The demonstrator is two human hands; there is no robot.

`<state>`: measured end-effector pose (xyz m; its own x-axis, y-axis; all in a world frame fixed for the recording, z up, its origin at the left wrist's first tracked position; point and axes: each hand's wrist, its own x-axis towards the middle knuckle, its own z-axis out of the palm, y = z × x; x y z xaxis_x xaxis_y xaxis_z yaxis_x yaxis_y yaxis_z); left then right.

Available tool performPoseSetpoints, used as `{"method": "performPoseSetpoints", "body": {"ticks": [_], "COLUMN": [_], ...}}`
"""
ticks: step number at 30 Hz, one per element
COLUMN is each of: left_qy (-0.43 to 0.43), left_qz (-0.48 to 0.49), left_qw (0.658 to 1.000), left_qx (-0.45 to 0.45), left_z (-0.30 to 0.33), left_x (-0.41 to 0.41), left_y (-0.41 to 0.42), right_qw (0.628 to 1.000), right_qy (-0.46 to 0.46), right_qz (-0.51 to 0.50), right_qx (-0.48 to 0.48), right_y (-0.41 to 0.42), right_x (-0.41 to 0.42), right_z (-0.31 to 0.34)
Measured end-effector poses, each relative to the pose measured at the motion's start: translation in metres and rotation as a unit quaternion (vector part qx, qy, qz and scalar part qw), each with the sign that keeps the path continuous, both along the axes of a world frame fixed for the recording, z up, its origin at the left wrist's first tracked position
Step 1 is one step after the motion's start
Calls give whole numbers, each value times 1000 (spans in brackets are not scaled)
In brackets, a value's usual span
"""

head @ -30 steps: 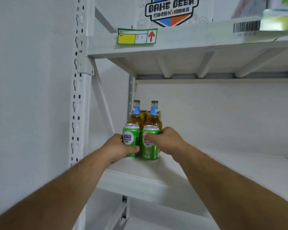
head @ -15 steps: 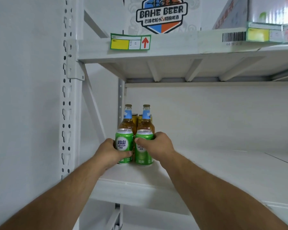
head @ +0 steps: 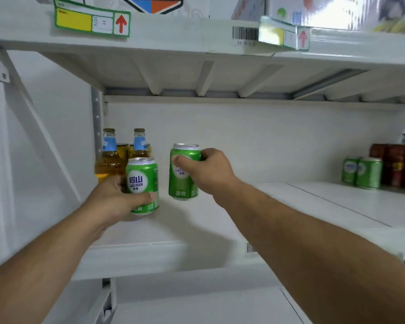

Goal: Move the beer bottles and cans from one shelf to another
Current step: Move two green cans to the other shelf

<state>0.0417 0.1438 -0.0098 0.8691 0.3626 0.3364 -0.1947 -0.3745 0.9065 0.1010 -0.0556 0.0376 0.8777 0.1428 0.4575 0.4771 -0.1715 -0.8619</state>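
Head view | my left hand [head: 117, 199] wraps left green can [head: 142, 185], just above white shelf [head: 197, 230] | my right hand [head: 206, 171] grips right green can [head: 184, 171], raised higher | beer bottles [head: 110, 157] stand behind at shelf's left rear | more green cans [head: 362, 171] far right.

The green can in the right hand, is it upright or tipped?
Upright: the green aluminium can in the right hand has its silver top uppermost, sides vertical.

Two upright green cans [head: 142, 183] before amber bottles [head: 109, 160] on shelf.
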Motion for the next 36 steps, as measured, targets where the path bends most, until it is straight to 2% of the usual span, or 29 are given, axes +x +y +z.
{"method": "performPoseSetpoints", "body": {"ticks": [10, 24, 36], "left_qy": [-9, -11, -3], "left_qz": [-78, -127, -142], "left_qw": [997, 992, 990], "left_qx": [9, 2, 15], "left_z": [1, -1, 0], "left_x": [22, 17, 45], "left_y": [-134, -362, -476], "right_qw": [998, 995, 993], "right_qy": [-10, -16, -8], "right_qz": [-69, -100, -120], "right_qx": [7, -8, 9], "right_y": [-144, -371, -483], "right_x": [-15, -46, -16], "right_z": [7, 8, -3]}}
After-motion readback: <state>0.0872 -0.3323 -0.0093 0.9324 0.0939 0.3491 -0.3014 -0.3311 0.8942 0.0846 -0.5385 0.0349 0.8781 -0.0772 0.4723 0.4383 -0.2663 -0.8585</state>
